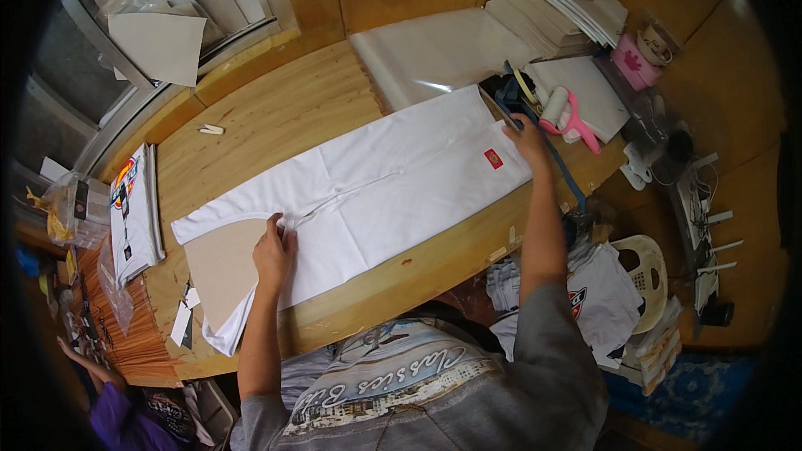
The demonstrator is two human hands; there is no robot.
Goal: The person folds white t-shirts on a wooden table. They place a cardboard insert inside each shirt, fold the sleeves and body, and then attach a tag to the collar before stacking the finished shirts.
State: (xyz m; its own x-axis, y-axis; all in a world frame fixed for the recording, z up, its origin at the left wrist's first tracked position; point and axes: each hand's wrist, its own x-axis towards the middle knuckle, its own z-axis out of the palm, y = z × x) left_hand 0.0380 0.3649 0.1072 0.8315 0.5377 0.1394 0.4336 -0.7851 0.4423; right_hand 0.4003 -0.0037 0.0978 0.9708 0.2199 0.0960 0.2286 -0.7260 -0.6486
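Observation:
A white T-shirt [368, 188] lies lengthwise on the wooden table, its sides folded inward and a small red label near its hem. Beige cardboard [219, 263] shows through the neck opening at the left end. My left hand [274, 252] is closed at the neckline, fingers curled on the fabric beside the cardboard. At the right end, my right hand [528, 142] grips the hem edge near the label, thumb on top; part of its fingers is hidden.
A folded printed shirt [135, 213] lies at the table's left. Clear plastic sheets [443, 50], a cardboard stack [535, 17] and a pink-handled lint roller [572, 121] sit at the far right. More shirts [606, 292] lie on a chair; another person's arm [92, 366] shows lower left.

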